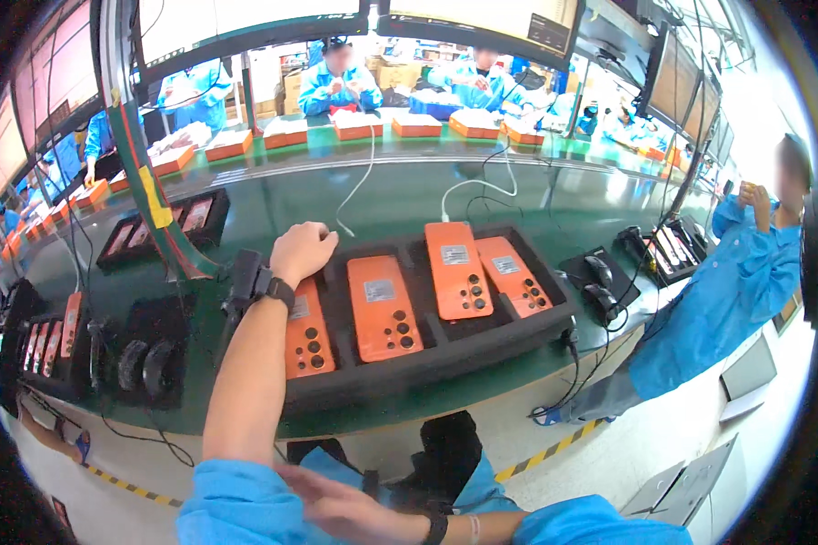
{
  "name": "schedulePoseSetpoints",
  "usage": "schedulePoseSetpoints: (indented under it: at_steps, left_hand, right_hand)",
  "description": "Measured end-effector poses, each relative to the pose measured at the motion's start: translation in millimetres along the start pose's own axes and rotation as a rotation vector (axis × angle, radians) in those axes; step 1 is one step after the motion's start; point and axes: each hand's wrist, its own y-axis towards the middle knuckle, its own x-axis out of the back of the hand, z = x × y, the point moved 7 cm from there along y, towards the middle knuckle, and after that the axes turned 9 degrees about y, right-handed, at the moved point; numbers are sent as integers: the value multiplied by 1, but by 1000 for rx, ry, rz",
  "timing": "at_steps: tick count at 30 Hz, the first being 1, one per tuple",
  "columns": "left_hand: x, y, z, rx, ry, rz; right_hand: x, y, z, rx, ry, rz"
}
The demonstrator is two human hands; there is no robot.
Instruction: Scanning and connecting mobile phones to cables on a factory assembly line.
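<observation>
Head view shows orange phones [384, 309] with dark lenses [403, 329].

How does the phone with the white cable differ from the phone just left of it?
The cabled phone has a white cable at its far end; its neighbor shows none. The cabled phone reaches the back edge of the tray in view; its neighbor stops short. Both are orange, backs up, with pale labels.

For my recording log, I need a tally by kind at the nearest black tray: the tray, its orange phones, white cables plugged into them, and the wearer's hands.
Black tray: 1
Orange phones: 4, one partly behind the left wrist
Plugged-in white cable: 1
Wearer's hands: 2, left hand and blurred right hand
Total: 8
</observation>
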Motion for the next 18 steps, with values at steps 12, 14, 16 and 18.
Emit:
schedulePoseSetpoints:
  at_steps: [12,14,16,18]
  left_hand:
    - [2,-2,-1,-137,30,-172]
    - [-2,0,3,-128,7,-166]
    - [-3,3,7,-108,-18,-186]
    - [-7,6,10,-100,-33,-147]
  right_hand:
    - [-77,-247,236,1424,-1353,-346]
    - [-68,-264,259,1330,-1492,-575]
    - [-63,-276,273,1252,-1617,-791]
    - [-52,-259,272,972,-1815,-884]
